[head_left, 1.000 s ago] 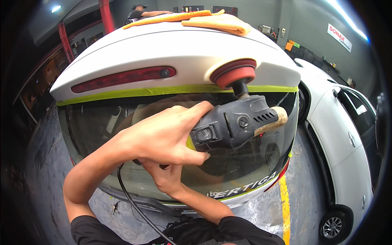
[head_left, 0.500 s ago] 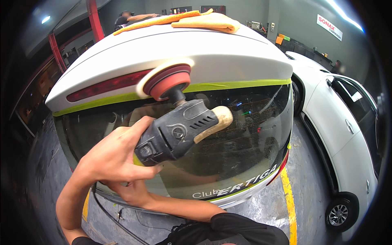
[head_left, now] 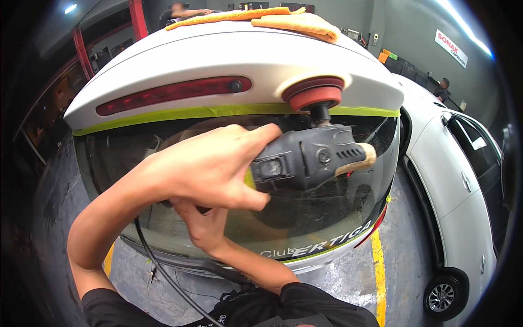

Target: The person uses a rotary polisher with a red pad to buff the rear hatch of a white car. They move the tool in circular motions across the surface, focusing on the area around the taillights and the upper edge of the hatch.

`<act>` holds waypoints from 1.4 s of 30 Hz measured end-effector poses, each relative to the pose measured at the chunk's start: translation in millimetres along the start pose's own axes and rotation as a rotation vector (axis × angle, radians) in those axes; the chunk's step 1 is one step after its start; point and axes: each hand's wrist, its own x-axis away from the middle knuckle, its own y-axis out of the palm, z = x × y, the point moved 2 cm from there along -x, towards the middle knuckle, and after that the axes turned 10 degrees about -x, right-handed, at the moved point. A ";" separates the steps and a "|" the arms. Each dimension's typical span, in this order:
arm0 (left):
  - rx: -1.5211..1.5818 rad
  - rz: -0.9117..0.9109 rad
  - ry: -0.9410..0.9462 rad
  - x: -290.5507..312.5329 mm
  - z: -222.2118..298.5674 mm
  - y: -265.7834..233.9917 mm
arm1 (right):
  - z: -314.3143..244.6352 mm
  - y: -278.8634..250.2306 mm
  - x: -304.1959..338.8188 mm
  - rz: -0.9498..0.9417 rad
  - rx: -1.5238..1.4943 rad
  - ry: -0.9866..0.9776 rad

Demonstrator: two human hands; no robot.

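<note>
My left hand point(head_left: 210, 163) is wrapped round the body of a black car polisher point(head_left: 305, 158), its thumb along the lower side. Below it, my right hand point(head_left: 204, 226) is closed round the polisher's rear end, partly hidden behind the left hand. The red backing plate point(head_left: 313, 97) carries a pale pad, blurred at its rim, against the white rear spoiler point(head_left: 376, 90) of a car. This spot lies right of the long red brake light point(head_left: 169, 97). Yellow-green masking tape point(head_left: 207, 113) lines the spoiler's lower edge above the dark rear window point(head_left: 321, 223).
Orange cloths point(head_left: 297, 24) lie on the car's roof. A black cord point(head_left: 158, 264) hangs from the polisher past my body. Another white car point(head_left: 436, 180) stands close on the right. A person point(head_left: 177, 12) is at the far left, another point(head_left: 440, 88) at the far right.
Both hands have carried the polisher rightward along the spoiler, from the brake light's right end to the white panel beyond. The tool has turned more level, and the brake light is now uncovered.
</note>
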 end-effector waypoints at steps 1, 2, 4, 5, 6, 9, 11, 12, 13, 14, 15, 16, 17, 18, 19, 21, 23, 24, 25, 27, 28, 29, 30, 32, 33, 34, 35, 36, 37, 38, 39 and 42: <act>0.017 -0.013 0.010 -6.2 2.5 -0.8 | -5.4 -3.1 -6.7 -0.013 -0.013 -0.057; 0.026 -0.009 0.026 -9.5 3.3 -1.0 | -9.8 -4.8 -9.4 -0.010 -0.004 -0.054; 0.047 -0.003 0.062 -14.9 3.1 0.0 | -16.5 -6.6 -13.0 0.001 0.017 -0.051; 0.045 0.008 0.065 -14.9 2.4 -0.1 | -15.5 -7.1 -13.4 -0.015 0.003 -0.048; 0.042 0.019 0.066 -12.5 0.9 0.0 | -13.0 -7.2 -12.8 -0.032 -0.012 -0.044; 0.050 0.038 0.075 -1.0 -7.8 2.4 | -0.9 -1.6 -4.4 -0.043 -0.006 -0.043; 0.074 0.048 0.084 7.3 -13.1 3.0 | 10.8 3.1 1.8 -0.045 0.000 -0.032; 0.094 0.054 0.087 11.6 -15.1 2.9 | 18.5 4.1 5.0 -0.051 -0.007 -0.017; 0.109 0.067 0.086 17.2 -16.9 1.5 | 23.8 7.3 7.1 -0.065 -0.017 -0.001; 0.110 0.050 0.070 22.3 -18.6 1.0 | 25.9 11.6 9.0 -0.062 -0.023 -0.002; 0.110 0.034 0.054 27.3 -20.2 0.6 | 27.2 16.3 11.0 -0.060 -0.029 -0.002; 0.110 0.024 0.046 30.2 -21.5 -0.9 | 27.6 18.9 10.2 -0.062 -0.027 -0.008; 0.115 0.025 0.037 33.5 -22.6 -2.6 | 28.3 21.0 9.8 -0.074 -0.025 0.000; 0.120 0.025 0.029 37.0 -23.7 -4.0 | 28.8 22.9 9.8 -0.086 -0.022 0.007; 0.123 0.018 0.026 39.4 -23.8 -4.8 | 29.2 24.5 10.3 -0.091 -0.019 0.008; 0.089 0.072 0.050 48.0 -29.3 -4.0 | 34.1 29.9 15.5 -0.112 0.011 0.020; 0.063 0.099 0.045 53.9 -33.1 -1.1 | 40.5 33.7 21.1 -0.111 -0.008 0.029; 0.068 0.095 0.042 57.4 -31.7 -3.2 | 44.1 36.7 23.4 -0.108 -0.025 0.050; 0.072 0.084 0.035 62.0 -29.8 -6.2 | 49.0 40.6 26.7 -0.102 -0.049 0.073; 0.062 0.109 0.036 68.9 -32.6 -4.8 | 52.8 46.4 28.8 -0.120 -0.085 0.095; 0.067 0.096 0.001 69.8 -32.2 -3.8 | 54.4 45.8 30.3 -0.138 -0.067 0.105; 0.070 0.084 -0.033 70.6 -29.7 -5.2 | 56.0 44.7 31.9 -0.156 -0.049 0.117; 0.073 0.071 -0.068 69.1 -28.8 -4.5 | 56.4 42.4 31.5 -0.173 -0.030 0.129; 0.063 0.135 0.015 69.8 -28.8 -0.7 | 55.1 44.2 31.7 -0.119 -0.059 0.115; 0.030 0.137 0.020 66.4 -27.9 -0.3 | 54.1 44.5 31.1 -0.090 -0.073 0.109; -0.002 0.152 0.008 68.3 -27.1 -1.3 | 52.7 48.4 31.8 -0.077 -0.091 0.117; -0.004 0.125 0.001 66.4 -25.8 -2.0 | 48.1 47.2 31.2 -0.058 -0.059 0.104; -0.005 0.097 -0.008 60.3 -23.9 -3.4 | 40.9 42.3 28.4 -0.038 -0.028 0.092; -0.001 0.074 -0.014 53.3 -22.6 -3.8 | 36.6 39.2 24.7 -0.021 0.010 0.082; 0.013 0.061 0.001 45.8 -20.3 -4.5 | 39.5 34.6 21.3 0.024 -0.024 0.049; 0.026 0.049 0.015 36.8 -18.1 -4.9 | 37.9 28.2 16.3 0.032 -0.051 0.044; 0.004 0.018 0.045 13.7 -12.5 -0.8 | 15.6 10.0 2.5 0.016 -0.036 0.006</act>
